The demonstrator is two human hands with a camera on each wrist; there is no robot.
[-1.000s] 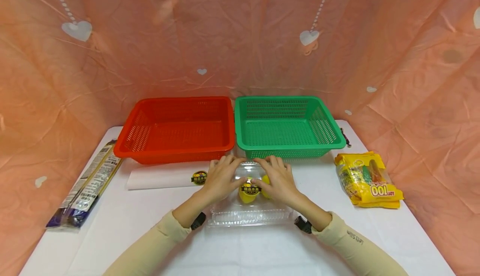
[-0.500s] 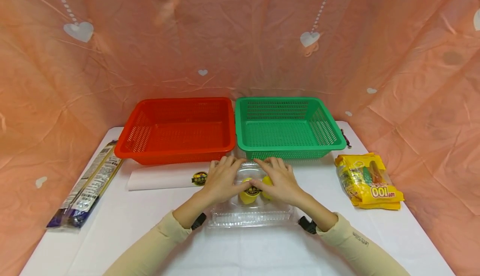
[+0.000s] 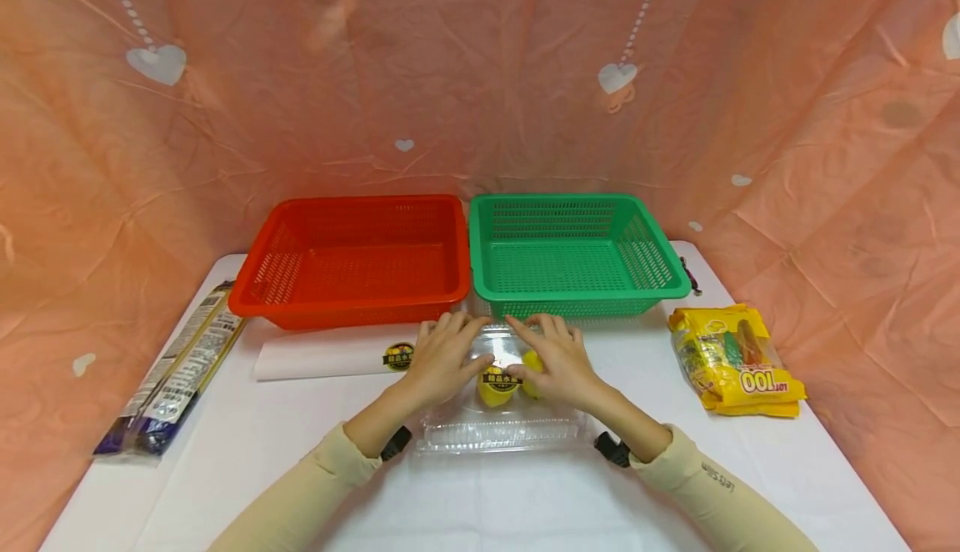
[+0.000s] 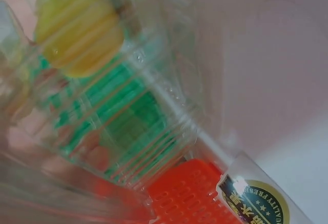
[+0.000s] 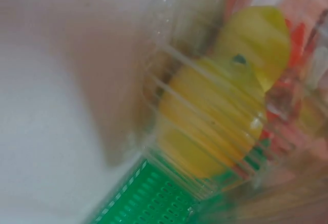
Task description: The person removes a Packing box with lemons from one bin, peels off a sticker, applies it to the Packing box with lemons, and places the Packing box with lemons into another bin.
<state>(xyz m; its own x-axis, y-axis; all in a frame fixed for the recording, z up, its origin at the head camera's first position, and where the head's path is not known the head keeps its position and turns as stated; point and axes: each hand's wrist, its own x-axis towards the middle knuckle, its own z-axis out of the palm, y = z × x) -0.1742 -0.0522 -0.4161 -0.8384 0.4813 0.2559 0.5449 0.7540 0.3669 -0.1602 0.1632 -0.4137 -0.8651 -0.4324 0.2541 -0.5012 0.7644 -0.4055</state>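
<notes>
A clear plastic clamshell box point(image 3: 502, 435) lies on the table in front of the baskets, with yellow lemons point(image 3: 493, 395) inside. Its lid bears a black and gold label point(image 3: 499, 379). Over the box's left part rests my left hand point(image 3: 441, 362), fingers reaching to the far edge and thumb on the lid. My right hand point(image 3: 561, 365) lies on the right part in the same way, the two thumbs apart. Through the ribbed wall, the right wrist view shows a lemon point(image 5: 210, 121) up close; another lemon point(image 4: 77, 29) appears in the left wrist view. The fingertips are partly hidden.
A red basket point(image 3: 348, 315) and a green basket point(image 3: 581, 294) stand side by side behind the box. Left of it lies a white sheet-like packet point(image 3: 322, 353) with a matching label. Long purple-gold packages point(image 3: 176, 377) are far left, a yellow candy bag point(image 3: 738, 360) right.
Both hands keep their place on the box. My thumbs came together over the label half a second ago and are apart again now.
</notes>
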